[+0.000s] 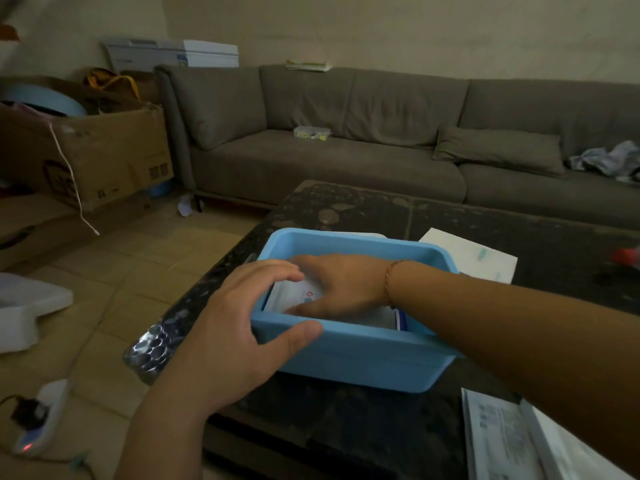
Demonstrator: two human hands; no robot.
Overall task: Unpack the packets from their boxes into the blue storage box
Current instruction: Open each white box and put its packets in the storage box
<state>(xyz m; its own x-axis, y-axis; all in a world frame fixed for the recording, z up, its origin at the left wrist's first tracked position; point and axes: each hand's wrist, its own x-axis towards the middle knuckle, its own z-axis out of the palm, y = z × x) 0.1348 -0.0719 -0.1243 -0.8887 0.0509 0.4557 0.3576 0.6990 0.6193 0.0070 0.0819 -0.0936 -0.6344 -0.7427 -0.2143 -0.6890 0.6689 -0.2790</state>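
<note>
The blue storage box (356, 358) stands on the dark table (381, 209) near its left edge. White packets (294, 296) lie inside it. My right hand (332, 282) reaches into the box from the right and rests flat on the packets, fingers pointing left. My left hand (239, 323) grips the box's near left corner, thumb on the front wall and fingers over the rim touching the packets. A white box (467, 254) lies on the table behind the storage box at the right. Another opened white box (512, 441) lies at the near right.
A grey sofa (346, 150) runs along the far side of the table. Cardboard boxes (86, 147) stand on the floor at the left. A white power strip (38, 420) lies on the tiled floor at lower left. A red object (627, 254) sits at the table's right edge.
</note>
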